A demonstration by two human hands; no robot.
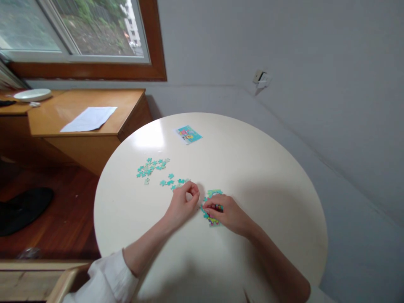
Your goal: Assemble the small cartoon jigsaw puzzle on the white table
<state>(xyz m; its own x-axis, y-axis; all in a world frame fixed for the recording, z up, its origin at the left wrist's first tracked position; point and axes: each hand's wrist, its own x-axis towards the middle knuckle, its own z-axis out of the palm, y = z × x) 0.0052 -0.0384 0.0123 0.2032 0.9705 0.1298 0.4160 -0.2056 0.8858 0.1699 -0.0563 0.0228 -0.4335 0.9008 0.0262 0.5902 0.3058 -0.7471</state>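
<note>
Partly joined jigsaw [215,221] sits under the right hand [229,213], the nearer one; long axis roughly fore-aft. Right fingertips at its left edge, grip unclear. Left hand [183,201] just left, fingers curled, can't tell if holding anything.

Pale wall [221,46]; brown-framed window [97,29], upper left; wooden desk [71,103] below; reddish wood floor [71,210].

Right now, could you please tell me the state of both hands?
Left hand: curled; whether it holds anything is unclear.
Right hand: in a pinch over the colourful, partly assembled jigsaw puzzle; grip unclear.
</note>
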